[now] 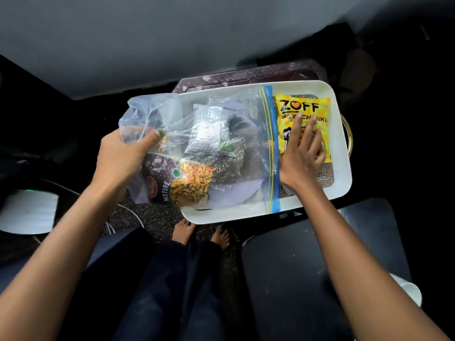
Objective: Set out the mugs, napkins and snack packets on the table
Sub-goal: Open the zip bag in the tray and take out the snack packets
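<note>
A clear zip-lock bag (236,168) with a blue seal lies across a white tray (342,153). Inside it are a dark "Mixture" snack packet (182,183) and a pale packet (209,129) with printed text. My left hand (123,156) grips the bag's closed bottom end, lifted off the tray's left side. A yellow Zoff soya chunks packet (301,107) lies in the tray's right part on a woven mat. My right hand (301,156) rests flat on this packet with straight, spread fingers, just right of the bag's seal.
The tray sits on a dark patterned table (246,77) against a grey wall. A black chair seat (320,254) stands at lower right, with a white object (408,291) beyond it. My legs and bare feet (202,232) are below the tray. White cables run at left.
</note>
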Demonstrator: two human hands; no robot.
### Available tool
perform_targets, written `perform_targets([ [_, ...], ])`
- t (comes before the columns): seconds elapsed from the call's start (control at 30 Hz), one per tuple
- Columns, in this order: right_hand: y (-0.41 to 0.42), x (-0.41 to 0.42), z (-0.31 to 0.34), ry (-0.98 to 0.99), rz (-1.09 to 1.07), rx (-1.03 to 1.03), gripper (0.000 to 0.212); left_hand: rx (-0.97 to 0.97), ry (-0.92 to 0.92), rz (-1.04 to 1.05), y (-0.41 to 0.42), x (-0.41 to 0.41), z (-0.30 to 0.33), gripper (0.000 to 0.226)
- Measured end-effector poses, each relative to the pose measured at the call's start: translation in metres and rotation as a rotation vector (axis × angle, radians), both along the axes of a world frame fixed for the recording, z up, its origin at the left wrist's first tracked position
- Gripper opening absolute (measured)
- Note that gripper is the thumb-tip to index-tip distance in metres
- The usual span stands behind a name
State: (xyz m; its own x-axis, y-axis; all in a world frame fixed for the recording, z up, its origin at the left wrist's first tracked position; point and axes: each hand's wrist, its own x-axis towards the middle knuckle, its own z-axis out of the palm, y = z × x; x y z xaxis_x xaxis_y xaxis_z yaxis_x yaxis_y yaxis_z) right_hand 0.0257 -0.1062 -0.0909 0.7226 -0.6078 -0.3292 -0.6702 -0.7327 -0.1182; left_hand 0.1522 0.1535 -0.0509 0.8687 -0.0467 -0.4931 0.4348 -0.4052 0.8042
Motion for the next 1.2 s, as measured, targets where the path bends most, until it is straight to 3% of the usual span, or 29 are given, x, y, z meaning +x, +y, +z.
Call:
perform_targets([
  [0.13,-0.001,0.001,0.006,-0.040,-0.009,0.078,0.081,-0.005,0.014,0.003,0.001,-0.001,-0.002,0.021],
  [0.23,0.010,0.004,0.020,-0.333,-0.007,-0.010,0.066,-0.022,0.038,0.008,0.002,-0.001,-0.002,0.018],
  [0.27,0.013,0.006,0.024,-0.441,-0.020,0.072,0.049,-0.027,0.041,0.009,0.003,-0.001,-0.003,0.015],
  [0.33,0.021,0.011,0.032,-0.567,-0.152,0.502,0.012,-0.047,0.044,0.012,0.003,-0.002,-0.002,0.010],
  [0.4,0.029,0.016,0.037,-0.549,-0.290,0.822,0.012,-0.079,0.060,0.009,0.002,-0.004,0.000,0.012],
  [0.6,0.057,0.026,0.034,-0.329,-0.419,1.330,0.007,-0.170,0.124,-0.128,0.005,-0.006,0.002,0.031],
  [0.63,0.064,0.029,0.034,-0.295,-0.430,1.354,0.011,-0.180,0.131,-0.169,0.006,-0.006,0.002,0.039],
  [0.73,0.086,0.036,0.036,-0.323,-0.571,1.385,0.068,-0.163,0.147,-0.288,0.016,-0.006,0.001,0.062],
  [0.77,0.090,0.037,0.038,-0.370,-0.620,1.409,0.076,-0.166,0.160,-0.313,0.018,-0.006,0.000,0.065],
  [0.93,0.091,0.034,0.047,-0.463,-0.748,1.398,0.049,-0.202,0.104,-0.227,0.022,-0.010,-0.001,0.046],
  [1.03,0.077,0.024,0.059,-0.481,-0.684,1.201,0.022,-0.184,0.043,-0.148,0.026,-0.011,-0.004,0.041],
  [1.2,0.045,0.000,0.062,-0.636,-0.715,1.016,0.029,-0.219,0.017,-0.087,0.031,-0.012,-0.006,0.033],
])
